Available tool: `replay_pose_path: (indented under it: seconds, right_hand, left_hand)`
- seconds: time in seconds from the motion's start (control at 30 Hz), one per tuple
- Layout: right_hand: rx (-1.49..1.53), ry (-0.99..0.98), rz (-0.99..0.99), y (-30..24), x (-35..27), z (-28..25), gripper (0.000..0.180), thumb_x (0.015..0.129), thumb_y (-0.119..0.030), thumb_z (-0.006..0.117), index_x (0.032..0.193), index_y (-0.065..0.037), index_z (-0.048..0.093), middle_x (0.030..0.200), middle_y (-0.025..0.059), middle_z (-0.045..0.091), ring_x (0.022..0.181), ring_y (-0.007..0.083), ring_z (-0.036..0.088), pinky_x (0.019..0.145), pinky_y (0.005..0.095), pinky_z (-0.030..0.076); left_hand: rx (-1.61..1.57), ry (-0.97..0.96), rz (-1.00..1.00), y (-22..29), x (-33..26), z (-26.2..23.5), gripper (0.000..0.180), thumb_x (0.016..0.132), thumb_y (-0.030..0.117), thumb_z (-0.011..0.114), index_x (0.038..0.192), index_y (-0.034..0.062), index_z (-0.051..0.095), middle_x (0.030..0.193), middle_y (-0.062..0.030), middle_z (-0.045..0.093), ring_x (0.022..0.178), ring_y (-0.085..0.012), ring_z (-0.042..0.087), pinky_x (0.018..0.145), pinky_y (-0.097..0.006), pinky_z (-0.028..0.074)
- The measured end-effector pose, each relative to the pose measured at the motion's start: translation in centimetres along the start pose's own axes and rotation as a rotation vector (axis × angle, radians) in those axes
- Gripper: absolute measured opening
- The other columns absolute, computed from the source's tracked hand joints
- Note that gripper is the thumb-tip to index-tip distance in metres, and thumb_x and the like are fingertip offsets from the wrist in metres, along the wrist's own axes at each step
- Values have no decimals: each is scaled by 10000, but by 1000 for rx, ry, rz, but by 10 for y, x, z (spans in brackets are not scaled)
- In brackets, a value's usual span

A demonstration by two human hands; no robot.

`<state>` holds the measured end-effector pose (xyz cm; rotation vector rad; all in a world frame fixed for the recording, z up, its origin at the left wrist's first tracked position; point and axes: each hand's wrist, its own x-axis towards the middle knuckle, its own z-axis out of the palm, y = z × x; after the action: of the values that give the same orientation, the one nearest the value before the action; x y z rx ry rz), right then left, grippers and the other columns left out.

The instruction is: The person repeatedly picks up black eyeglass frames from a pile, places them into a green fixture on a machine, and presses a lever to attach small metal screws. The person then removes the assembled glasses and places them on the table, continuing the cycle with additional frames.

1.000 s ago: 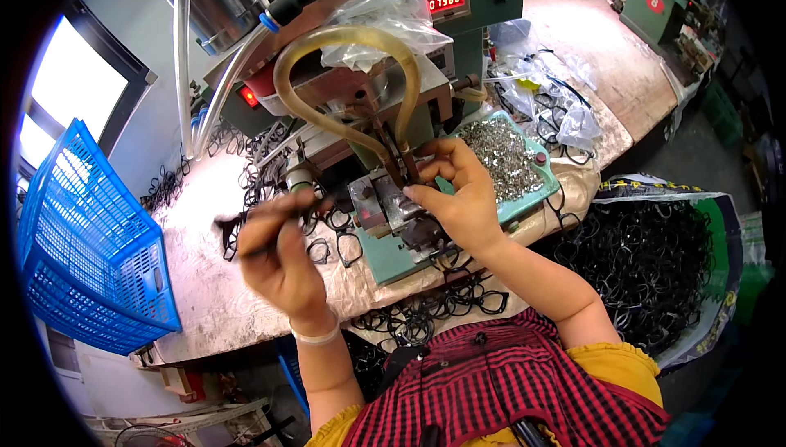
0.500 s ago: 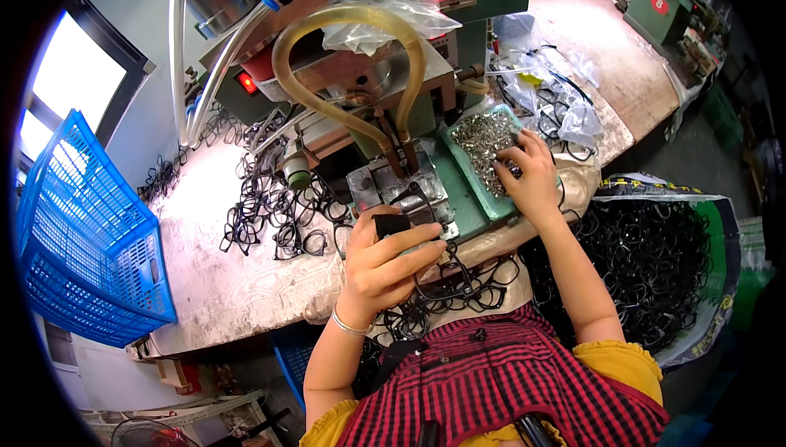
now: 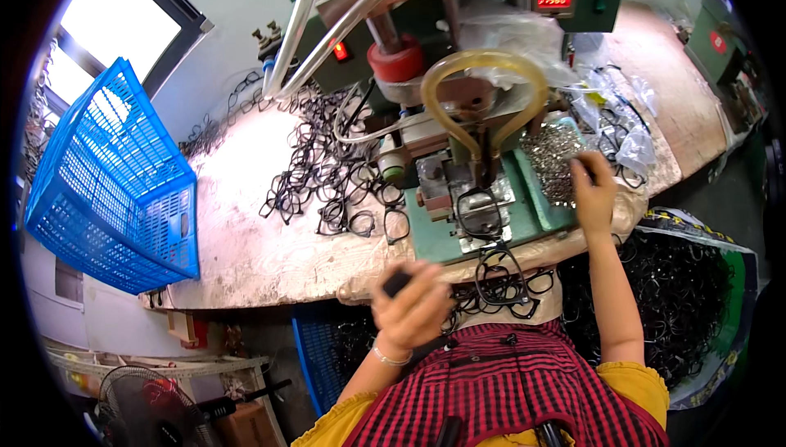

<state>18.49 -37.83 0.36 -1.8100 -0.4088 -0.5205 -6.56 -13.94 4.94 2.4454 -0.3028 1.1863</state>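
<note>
My left hand (image 3: 416, 309) is off the bench edge at lower centre, smeared by motion. Its fingers are curled, with a black piece (image 3: 397, 283) at them whose kind I cannot make out. At the right side of a pale green tray (image 3: 558, 216) is my right hand (image 3: 598, 201), fingertips drawn together; anything between them is too small to see. Small shiny metal parts (image 3: 550, 156) fill the tray. A black eyeglass frame (image 3: 479, 216) lies on the metal fixture under the green machine's dark prongs (image 3: 485, 167). Another black frame (image 3: 501, 273) hangs over the bench edge, apart from both hands.
More black frames (image 3: 323, 160) lie heaped left of the machine. A blue plastic basket (image 3: 123, 193) stands at the far left. On the right is a large sack (image 3: 741, 316) full of black frames. A yellowish hose (image 3: 485, 62) loops above the fixture.
My left hand has drawn back from the fixture toward me, leaving the eyeglass frame there. My right hand has shifted from over the metal parts to the tray's right edge. The view has shifted.
</note>
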Motion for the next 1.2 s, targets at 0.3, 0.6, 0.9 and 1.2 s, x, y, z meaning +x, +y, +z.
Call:
replay_pose_path:
  seconds: [0.3,0.6,0.9,1.2]
  right_hand:
    - [471,103,268,7,-1,24,107,904,-12,680,1011,-21,688,916,5,683,832,70,606,754,206,467]
    - [38,19,140,-25,-9,11,148,852,-23,719,999,-14,734,932,50,735,869,130,667,825,264,506]
    - [109,-156,9,-75,-17,-2,138,798,6,721,936,-8,723,910,92,718,859,211,686,812,304,518]
    - [465,-199,140,-112,-11,59,257,811,5,713,1062,6,655,949,71,696,909,148,669,830,287,520]
  left_hand:
    - [140,214,-538,-131,30,-80,114,940,8,643,1044,-8,689,1067,-99,702,969,-201,649,900,-314,499]
    - [795,-541,-986,-211,-22,2,278,782,276,722,947,53,723,1102,-173,655,1007,-386,617,862,-488,512]
    - [483,-125,-651,-168,-12,-28,165,855,198,756,947,62,754,1197,-214,682,1005,-371,626,894,-423,479]
    - [-351,495,-780,-123,4,-9,133,1005,106,621,912,10,613,956,-80,711,816,-102,617,720,-223,471]
